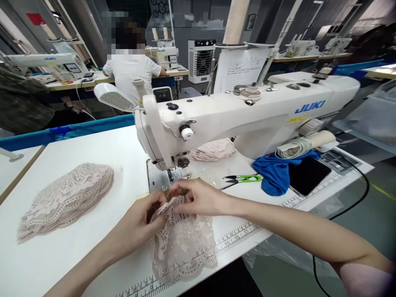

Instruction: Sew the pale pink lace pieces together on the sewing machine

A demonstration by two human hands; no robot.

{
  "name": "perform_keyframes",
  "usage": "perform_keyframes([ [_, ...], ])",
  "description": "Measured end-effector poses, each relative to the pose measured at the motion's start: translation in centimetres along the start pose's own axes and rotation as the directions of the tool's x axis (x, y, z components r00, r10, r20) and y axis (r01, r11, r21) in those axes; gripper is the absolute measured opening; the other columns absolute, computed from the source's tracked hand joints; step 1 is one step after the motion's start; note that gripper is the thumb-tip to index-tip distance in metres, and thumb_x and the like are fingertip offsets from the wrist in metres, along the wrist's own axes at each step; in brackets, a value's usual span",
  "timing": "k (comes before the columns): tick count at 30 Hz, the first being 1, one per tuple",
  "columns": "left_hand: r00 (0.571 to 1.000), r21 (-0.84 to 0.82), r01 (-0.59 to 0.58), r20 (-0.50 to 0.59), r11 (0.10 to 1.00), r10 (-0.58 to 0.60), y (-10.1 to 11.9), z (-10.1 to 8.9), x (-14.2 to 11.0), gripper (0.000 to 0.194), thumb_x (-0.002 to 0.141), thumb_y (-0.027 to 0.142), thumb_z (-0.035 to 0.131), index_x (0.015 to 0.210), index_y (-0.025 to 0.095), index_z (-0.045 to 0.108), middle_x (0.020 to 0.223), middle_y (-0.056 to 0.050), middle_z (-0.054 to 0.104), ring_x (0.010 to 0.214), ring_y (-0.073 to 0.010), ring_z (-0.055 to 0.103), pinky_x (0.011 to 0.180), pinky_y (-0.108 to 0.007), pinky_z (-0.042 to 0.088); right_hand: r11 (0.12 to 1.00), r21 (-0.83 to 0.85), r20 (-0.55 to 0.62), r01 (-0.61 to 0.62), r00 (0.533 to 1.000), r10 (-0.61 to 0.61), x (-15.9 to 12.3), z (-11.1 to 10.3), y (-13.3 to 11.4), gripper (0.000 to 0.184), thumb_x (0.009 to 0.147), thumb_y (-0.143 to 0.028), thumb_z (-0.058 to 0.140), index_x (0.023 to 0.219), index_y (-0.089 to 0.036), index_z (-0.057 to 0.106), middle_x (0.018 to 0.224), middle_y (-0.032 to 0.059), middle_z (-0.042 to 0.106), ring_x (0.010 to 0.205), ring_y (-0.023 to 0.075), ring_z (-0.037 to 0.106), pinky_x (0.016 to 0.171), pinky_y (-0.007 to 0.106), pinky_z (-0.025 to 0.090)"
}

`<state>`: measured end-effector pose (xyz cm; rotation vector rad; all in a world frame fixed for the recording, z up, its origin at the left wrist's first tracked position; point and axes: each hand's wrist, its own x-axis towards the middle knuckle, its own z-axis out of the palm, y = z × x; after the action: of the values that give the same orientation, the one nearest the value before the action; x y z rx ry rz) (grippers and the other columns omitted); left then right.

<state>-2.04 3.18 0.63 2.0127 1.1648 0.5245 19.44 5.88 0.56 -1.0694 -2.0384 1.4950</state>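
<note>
A piece of pale pink lace (188, 247) hangs from both hands over the front edge of the table, in front of the sewing machine's needle area (165, 179). My left hand (140, 216) pinches its upper left edge between thumb and fingers. From the right, my right hand (198, 198) grips the same upper edge, its fingers bent close to the left fingertips. The white sewing machine (247, 115) stands just behind the hands. Part of the lace's top edge is hidden by the fingers.
Lace piles lie left (68, 198) and behind the needle (213, 149). Green thread snips (244, 179), a blue cloth (274, 173) and a black phone (309, 175) lie right. A printed ruler (238, 237) runs along the table's front. A person in white (131, 74) sits beyond.
</note>
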Motion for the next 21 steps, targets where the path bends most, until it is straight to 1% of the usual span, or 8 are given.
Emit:
perform_keyframes([
  [1, 1.000, -0.026, -0.014, 0.009, 1.000, 0.014, 0.1, 0.0, 0.2, 0.013, 0.087, 0.031, 0.047, 0.078, 0.022, 0.046, 0.068, 0.004, 0.048, 0.057, -0.0114, 0.045, 0.050, -0.022, 0.038, 0.998, 0.047, 0.060, -0.045, 0.997, 0.042, 0.5, -0.3, 0.0, 0.024, 0.079, -0.029, 0.069, 0.099, -0.019, 0.061, 0.091, 0.0004, 0.068, 0.046, 0.0050, 0.054, 0.043, 0.018, 0.043],
  [3, 1.000, -0.034, -0.017, 0.008, 0.999, 0.017, 0.2, 0.1, 0.7, 0.012, 0.087, 0.031, 0.051, 0.081, 0.022, 0.045, 0.067, 0.005, 0.045, 0.056, -0.0104, 0.043, 0.048, -0.021, 0.037, 0.989, 0.091, 0.128, -0.113, 0.987, 0.101, 1.3, -0.7, 0.0, 0.015, 0.081, -0.029, 0.066, 0.088, -0.018, 0.059, 0.061, -0.0058, 0.060, 0.041, 0.0063, 0.051, 0.037, 0.016, 0.036],
  [5, 0.998, 0.040, -0.022, -0.059, 0.999, 0.024, 0.0, 0.4, 1.1, 0.016, 0.086, 0.032, 0.056, 0.081, 0.022, 0.044, 0.065, 0.006, 0.045, 0.054, -0.0095, 0.043, 0.046, -0.020, 0.035, 0.985, 0.115, 0.135, -0.130, 0.984, 0.114, 2.0, -0.7, 0.2, 0.013, 0.083, -0.030, 0.065, 0.084, -0.019, 0.058, 0.049, -0.0080, 0.053, 0.042, 0.0077, 0.052, 0.038, 0.016, 0.038],
  [9, 0.954, 0.323, -0.066, -0.256, 0.944, 0.154, -1.0, 1.4, 1.1, 0.018, 0.090, 0.029, 0.054, 0.081, 0.021, 0.041, 0.057, 0.010, 0.046, 0.043, -0.0071, 0.041, 0.042, -0.018, 0.029, 0.988, 0.146, 0.030, -0.054, 0.998, 0.050, 2.2, -0.1, 1.0, 0.010, 0.086, -0.028, 0.061, 0.083, -0.019, 0.060, 0.059, -0.0046, 0.060, 0.055, 0.0101, 0.061, 0.053, 0.021, 0.050],
  [13, 0.840, 0.604, -0.197, -0.302, 0.772, 0.450, -1.9, 2.1, 0.4, 0.013, 0.095, 0.024, 0.048, 0.083, 0.019, 0.044, 0.053, 0.009, 0.050, 0.039, -0.0063, 0.043, 0.041, -0.018, 0.030, 0.993, -0.040, -0.096, 0.113, 0.989, -0.116, 1.4, 0.4, 1.4, 0.010, 0.089, -0.027, 0.059, 0.085, -0.019, 0.064, 0.070, -0.0015, 0.065, 0.063, 0.0111, 0.063, 0.058, 0.023, 0.051],
  [15, 0.775, 0.685, -0.249, -0.283, 0.684, 0.565, -2.1, 2.3, 0.1, 0.014, 0.093, 0.015, 0.047, 0.081, 0.019, 0.044, 0.054, 0.008, 0.052, 0.039, -0.0064, 0.042, 0.041, -0.019, 0.033, 0.954, -0.168, -0.119, 0.248, 0.956, -0.269, 1.0, 0.6, 1.4, 0.006, 0.090, -0.021, 0.057, 0.091, -0.019, 0.063, 0.077, -0.0007, 0.067, 0.067, 0.0108, 0.062, 0.059, 0.023, 0.050],
  [17, 0.743, 0.705, -0.273, -0.277, 0.654, 0.609, -2.2, 2.3, -0.1, 0.017, 0.091, 0.008, 0.045, 0.079, 0.019, 0.043, 0.054, 0.007, 0.053, 0.039, -0.0068, 0.040, 0.042, -0.020, 0.035, 0.880, -0.293, -0.118, 0.374, 0.899, -0.421, 0.7, 0.8, 1.6, 0.010, 0.090, -0.017, 0.055, 0.099, -0.019, 0.061, 0.082, 0.0004, 0.066, 0.069, 0.0110, 0.061, 0.061, 0.023, 0.049],
  [21, 0.757, 0.654, -0.262, -0.317, 0.710, 0.571, -2.2, 2.2, -0.4, 0.011, 0.093, 0.013, 0.045, 0.084, 0.018, 0.046, 0.056, 0.006, 0.056, 0.041, -0.0081, 0.045, 0.041, -0.021, 0.037, 0.776, -0.417, -0.106, 0.473, 0.823, -0.558, 0.6, 1.1, 1.8, 0.011, 0.091, -0.015, 0.052, 0.101, -0.018, 0.056, 0.079, 0.0001, 0.063, 0.066, 0.0107, 0.057, 0.059, 0.024, 0.046],
])
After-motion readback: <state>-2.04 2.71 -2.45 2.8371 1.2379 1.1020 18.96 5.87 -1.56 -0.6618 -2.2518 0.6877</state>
